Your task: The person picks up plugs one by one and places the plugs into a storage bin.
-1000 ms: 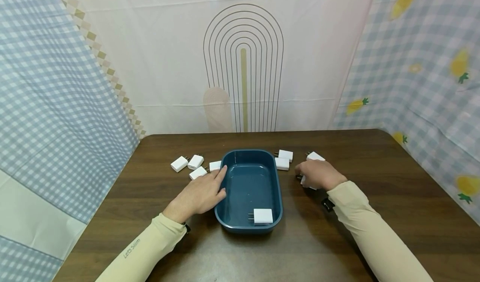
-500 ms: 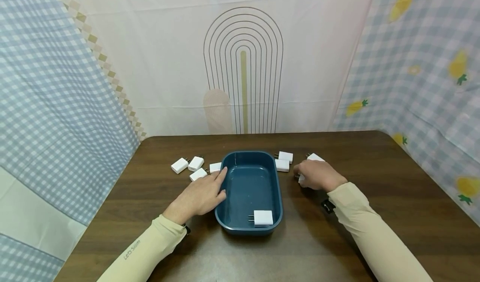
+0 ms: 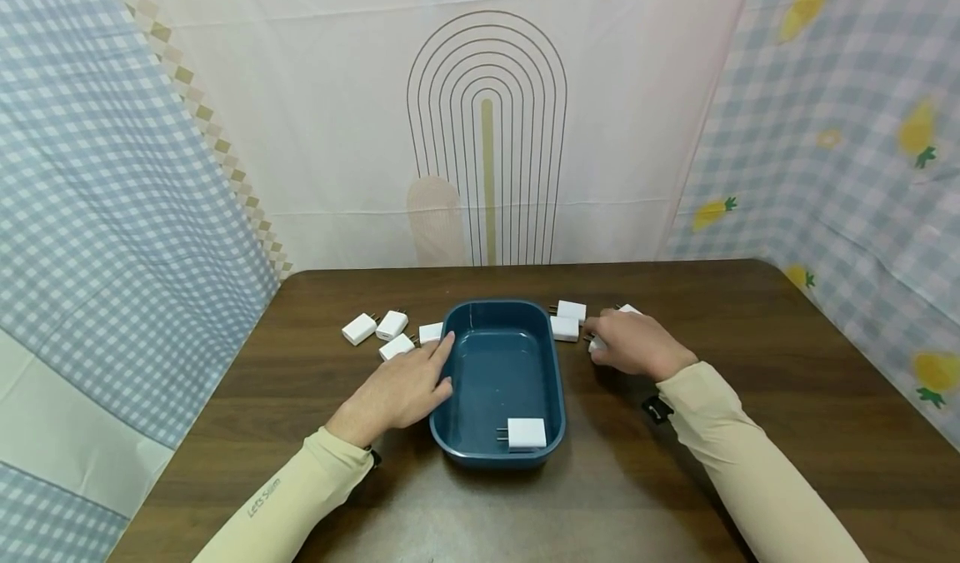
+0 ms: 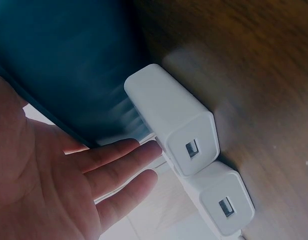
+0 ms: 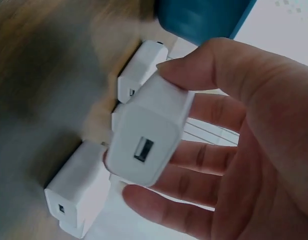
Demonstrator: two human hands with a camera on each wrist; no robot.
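My right hand (image 3: 641, 345) pinches a white USB charger plug (image 5: 149, 131) between thumb and fingers, its USB port facing the right wrist camera. In the head view that hand hides most of the held charger. My left hand (image 3: 397, 384) rests on the left rim of a dark blue bin (image 3: 560, 384), index finger laid over the edge and fingers extended. One charger (image 3: 527, 433) lies inside the bin near its front wall. Beside the left fingers, two chargers (image 4: 171, 120) sit on the table, close to the bin's outer side.
Several chargers (image 3: 360, 329) lie left of the bin. Two more chargers (image 3: 564, 328) stand by its back right side, and another charger (image 3: 630, 309) is partly hidden behind the right hand. The brown table (image 3: 712, 296) meets hanging cloth (image 3: 337, 130) at the back.
My right hand has shifted slightly left and back, carrying the pinched charger with it. The left hand and the bin stay put.
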